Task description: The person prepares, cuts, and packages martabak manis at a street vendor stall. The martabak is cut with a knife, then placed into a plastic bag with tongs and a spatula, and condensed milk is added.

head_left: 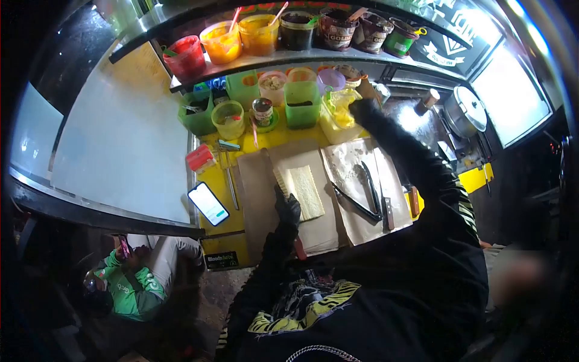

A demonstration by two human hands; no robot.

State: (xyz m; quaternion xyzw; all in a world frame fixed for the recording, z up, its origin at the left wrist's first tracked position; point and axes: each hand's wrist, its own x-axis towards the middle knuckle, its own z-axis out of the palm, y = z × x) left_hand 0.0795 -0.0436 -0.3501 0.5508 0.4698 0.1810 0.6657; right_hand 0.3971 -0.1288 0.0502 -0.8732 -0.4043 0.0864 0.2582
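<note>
My left hand [288, 210], in a black glove, is at the left edge of an opened bread slab [306, 192] on brown paper [256, 181]. Its fingers curl around the bread's narrow upright piece. At the upper right, my right hand [362, 111], also in black, reaches to a tub of yellow spread [344, 108]; its fingers blend into the dark sleeve. Black tongs [368, 193] and a knife [387, 208] lie on the paper to the right of the bread. A red handle [300, 248] shows below the left hand.
Open tubs [258, 33] line the upper shelf, above green containers [301, 99]. A phone [208, 204] and red box [200, 158] lie at left. A pot [465, 111] stands at right. A person in green [136, 286] is at lower left; another person is at lower right.
</note>
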